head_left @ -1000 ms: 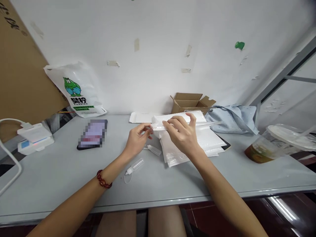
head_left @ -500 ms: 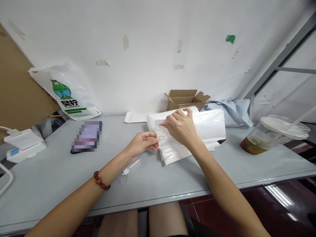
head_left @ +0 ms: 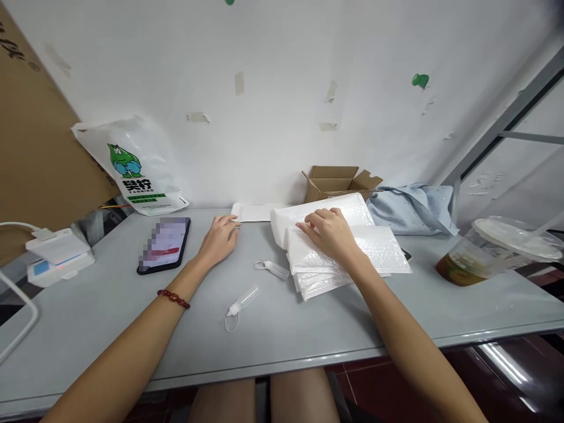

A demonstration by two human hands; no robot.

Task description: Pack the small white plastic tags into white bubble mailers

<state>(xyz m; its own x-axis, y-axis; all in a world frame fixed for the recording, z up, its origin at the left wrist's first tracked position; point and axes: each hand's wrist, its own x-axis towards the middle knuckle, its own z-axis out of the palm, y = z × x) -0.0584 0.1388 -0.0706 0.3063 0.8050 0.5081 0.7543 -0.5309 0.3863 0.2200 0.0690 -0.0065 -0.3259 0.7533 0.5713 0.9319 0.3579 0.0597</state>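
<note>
A stack of white bubble mailers [head_left: 352, 249] lies on the grey table [head_left: 110, 317]. My right hand [head_left: 330, 232] rests flat on the top mailer, fingers spread, pressing it down. My left hand [head_left: 219, 238] lies open on the bare table, fingertips near a flat white envelope [head_left: 253, 211] by the wall. Two small clear squeeze bottles lie between my arms: one [head_left: 273, 269] beside the stack, the other [head_left: 242, 301] nearer the front edge.
A black phone [head_left: 165, 244] lies left of my left hand. A white printed plastic bag [head_left: 136, 167] leans on the wall. An open cardboard box [head_left: 337, 182], blue cloth [head_left: 414, 208], a lidded drink cup [head_left: 493, 252] and a white device [head_left: 57, 252] ring the table.
The mailer I held up with both hands now lies on the stack. My left hand let go and moved left onto the table; my right hand presses the mailer flat.
</note>
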